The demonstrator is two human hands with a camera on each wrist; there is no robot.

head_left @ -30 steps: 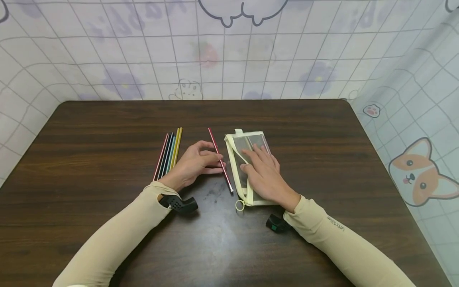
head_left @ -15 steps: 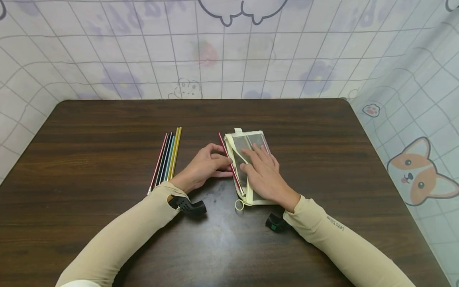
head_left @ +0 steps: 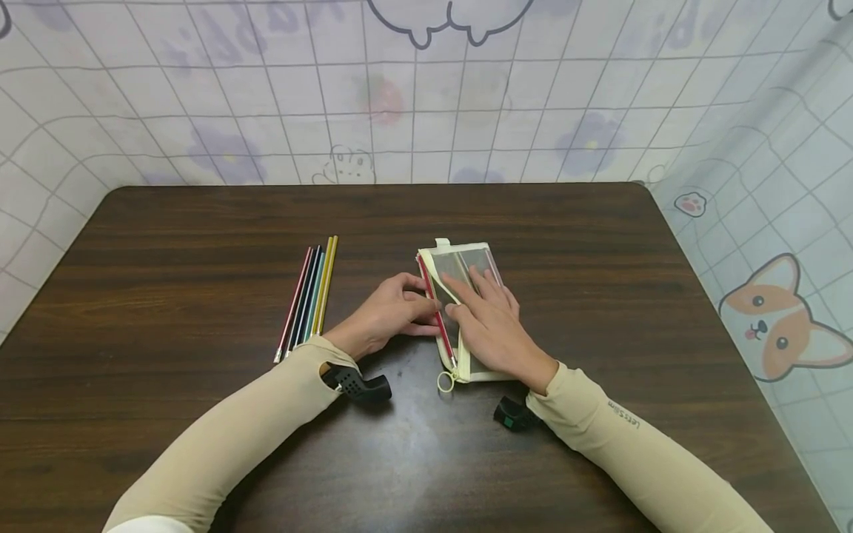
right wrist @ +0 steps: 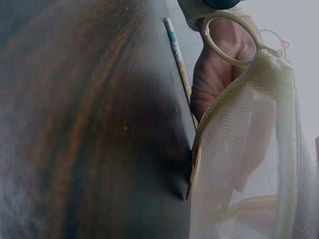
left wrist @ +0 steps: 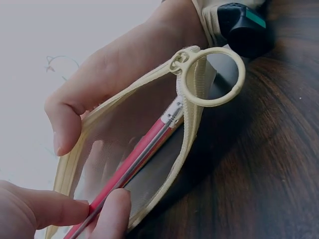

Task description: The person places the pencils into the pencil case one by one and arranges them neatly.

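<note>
In the head view, a cream-edged mesh pencil pouch [head_left: 474, 255] lies at mid-table with its zip side gaping to the left. My left hand [head_left: 392, 311] pinches a red pencil [head_left: 445, 333] lengthwise in that opening, thumb and fingertip on the shaft. The left wrist view shows the white eraser end [left wrist: 172, 112] tucked inside, close by the zip's ring pull [left wrist: 239, 79]. My right hand [head_left: 489, 322] rests spread over the pouch, its thumb hooked over the upper zip edge. Slender sticks show through the mesh under those fingers.
Left of the pouch, several pencils lie side by side on the dark wooden table [head_left: 200, 296]: a red pencil [head_left: 293, 303], dark ones, a teal one and yellow pencils [head_left: 326, 285]. A patterned cloth [head_left: 373, 89] hangs behind the table.
My left hand has carried the red pencil rightward, from beside the pouch into its zip opening. The right hand has stayed nearly still on the pouch.
</note>
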